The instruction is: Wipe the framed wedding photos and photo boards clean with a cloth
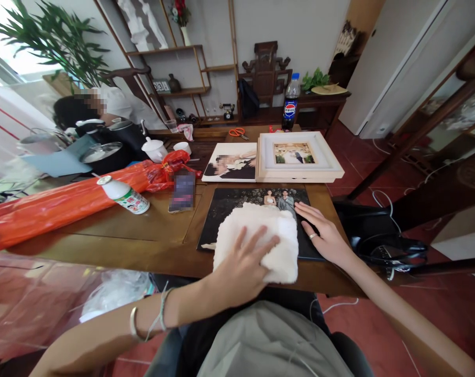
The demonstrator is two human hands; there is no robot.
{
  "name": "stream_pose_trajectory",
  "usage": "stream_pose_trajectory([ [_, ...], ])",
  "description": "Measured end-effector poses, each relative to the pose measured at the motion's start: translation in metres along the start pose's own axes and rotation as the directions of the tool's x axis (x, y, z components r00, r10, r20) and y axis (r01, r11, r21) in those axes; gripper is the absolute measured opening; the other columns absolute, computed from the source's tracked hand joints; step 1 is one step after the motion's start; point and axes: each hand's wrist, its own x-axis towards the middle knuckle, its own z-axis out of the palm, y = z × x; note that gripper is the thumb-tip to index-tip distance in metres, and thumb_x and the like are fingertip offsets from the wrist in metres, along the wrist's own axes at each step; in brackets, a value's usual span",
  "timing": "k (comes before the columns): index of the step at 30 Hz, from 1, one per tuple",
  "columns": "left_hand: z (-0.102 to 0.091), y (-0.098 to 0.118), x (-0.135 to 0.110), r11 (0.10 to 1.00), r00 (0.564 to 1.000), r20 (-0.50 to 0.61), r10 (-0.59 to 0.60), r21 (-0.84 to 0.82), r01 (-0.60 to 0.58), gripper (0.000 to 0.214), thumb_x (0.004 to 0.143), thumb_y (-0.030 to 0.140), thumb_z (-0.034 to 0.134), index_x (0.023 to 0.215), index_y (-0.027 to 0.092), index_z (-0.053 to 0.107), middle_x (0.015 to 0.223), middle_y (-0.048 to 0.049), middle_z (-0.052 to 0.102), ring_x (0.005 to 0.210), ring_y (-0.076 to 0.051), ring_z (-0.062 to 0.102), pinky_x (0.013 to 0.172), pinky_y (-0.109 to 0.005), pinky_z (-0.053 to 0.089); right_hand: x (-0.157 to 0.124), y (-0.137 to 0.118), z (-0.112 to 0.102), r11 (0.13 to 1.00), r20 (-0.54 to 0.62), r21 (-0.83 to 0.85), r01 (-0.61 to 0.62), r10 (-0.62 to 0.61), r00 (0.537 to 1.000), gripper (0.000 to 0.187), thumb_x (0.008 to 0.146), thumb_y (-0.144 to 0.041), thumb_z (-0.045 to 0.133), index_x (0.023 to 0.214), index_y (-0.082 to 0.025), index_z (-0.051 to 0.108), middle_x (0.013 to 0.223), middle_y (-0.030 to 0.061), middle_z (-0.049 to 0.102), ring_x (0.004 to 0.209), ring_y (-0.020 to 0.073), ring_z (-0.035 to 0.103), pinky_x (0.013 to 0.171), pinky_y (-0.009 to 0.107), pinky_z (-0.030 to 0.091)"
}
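My left hand (247,267) lies with spread fingers on a fluffy white cloth (282,230). The cloth covers the lower middle of a dark photo panel (229,201), which shows two people in wedding clothes near its top edge. On the panel's right side rests my right hand (321,233), its fingers stretched out flat and a ring on one of them. Nothing is held in the right hand. Part of the photo is hidden under the cloth and my hands.
Behind the panel are a light photo panel (237,159) and a white-framed picture (300,157). A cola bottle (290,104) and orange scissors (237,132) stand or lie farther back. Leftward are a phone (182,191), a white bottle (123,195), a red plastic-wrapped bundle (72,201) and a seated person (119,104).
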Motion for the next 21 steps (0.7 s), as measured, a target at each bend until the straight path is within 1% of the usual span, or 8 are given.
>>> stream_pose_trajectory([
  [3,-0.007,-0.026,0.026,0.996,0.996,0.044,-0.081,0.037,0.079,0.021,0.091,0.028,0.055,0.099,0.02,0.073,0.152,-0.006,0.036,0.141,-0.037,0.027,0.11,-0.062,0.027,0.0,0.001,0.001,1.0,-0.013,0.005,0.018,-0.017,1.0,0.038,0.095,-0.025,0.043,0.131,-0.02,0.057,0.138,0.0119,0.056,0.134,0.026,0.045,0.112,0.053,0.037],
  [6,-0.008,-0.053,0.055,0.991,0.992,0.029,-0.121,0.063,0.119,0.024,0.092,0.026,0.053,0.109,0.018,0.069,0.149,-0.0079,0.04,0.139,-0.036,0.03,0.109,-0.06,0.031,-0.001,0.002,0.002,0.999,-0.026,0.014,0.032,-0.032,0.999,0.038,0.095,-0.024,0.044,0.13,-0.021,0.057,0.137,0.0114,0.056,0.134,0.0254,0.045,0.112,0.052,0.038],
  [9,-0.004,-0.074,0.079,0.989,0.993,-0.014,-0.12,0.089,0.121,0.026,0.095,0.025,0.048,0.11,0.015,0.067,0.145,-0.0116,0.045,0.138,-0.034,0.033,0.109,-0.058,0.032,-0.001,0.001,0.002,1.0,-0.031,0.016,0.019,-0.018,0.999,0.038,0.095,-0.025,0.044,0.13,-0.021,0.058,0.137,0.0114,0.057,0.134,0.0256,0.046,0.112,0.053,0.038],
  [12,0.001,-0.083,0.091,0.985,0.991,-0.016,-0.133,0.113,0.134,0.026,0.096,0.027,0.048,0.108,0.014,0.068,0.145,-0.0131,0.045,0.138,-0.035,0.033,0.108,-0.059,0.031,-0.001,0.0,0.003,1.0,-0.033,0.016,0.001,-0.001,0.999,0.037,0.095,-0.025,0.044,0.13,-0.022,0.058,0.136,0.0104,0.057,0.133,0.0258,0.046,0.111,0.054,0.038],
  [14,0.003,-0.08,0.092,0.981,0.989,-0.023,-0.147,0.127,0.148,0.026,0.095,0.026,0.049,0.108,0.015,0.068,0.146,-0.0123,0.043,0.138,-0.035,0.032,0.109,-0.06,0.031,-0.001,0.0,0.003,1.0,-0.034,0.017,-0.001,0.001,0.999,0.037,0.095,-0.026,0.044,0.129,-0.023,0.058,0.137,0.0099,0.057,0.133,0.0256,0.047,0.111,0.054,0.038],
  [16,0.004,-0.069,0.087,0.978,0.987,-0.032,-0.157,0.136,0.16,0.025,0.094,0.026,0.05,0.107,0.017,0.069,0.147,-0.0115,0.042,0.139,-0.036,0.031,0.108,-0.061,0.031,-0.001,0.0,0.002,1.0,-0.033,0.019,0.003,-0.003,0.999,0.037,0.095,-0.026,0.044,0.13,-0.023,0.058,0.137,0.0099,0.057,0.133,0.0255,0.046,0.112,0.054,0.037],
  [18,0.004,-0.049,0.076,0.977,0.986,-0.028,-0.162,0.137,0.164,0.023,0.092,0.028,0.053,0.103,0.019,0.071,0.148,-0.0107,0.04,0.139,-0.038,0.03,0.108,-0.062,0.031,-0.001,0.0,0.002,1.0,-0.029,0.021,0.01,-0.01,1.0,0.038,0.095,-0.026,0.045,0.131,-0.024,0.057,0.137,0.0098,0.057,0.133,0.0259,0.046,0.111,0.054,0.038],
  [21,0.008,-0.008,0.051,0.981,0.99,-0.025,-0.139,0.134,0.141,0.02,0.09,0.027,0.056,0.092,0.019,0.074,0.149,-0.011,0.039,0.138,-0.042,0.029,0.106,-0.065,0.03,-0.001,0.0,0.0,0.999,-0.025,0.025,0.026,-0.025,0.999,0.039,0.095,-0.026,0.045,0.132,-0.026,0.056,0.137,0.0091,0.057,0.133,0.0272,0.047,0.11,0.055,0.038],
])
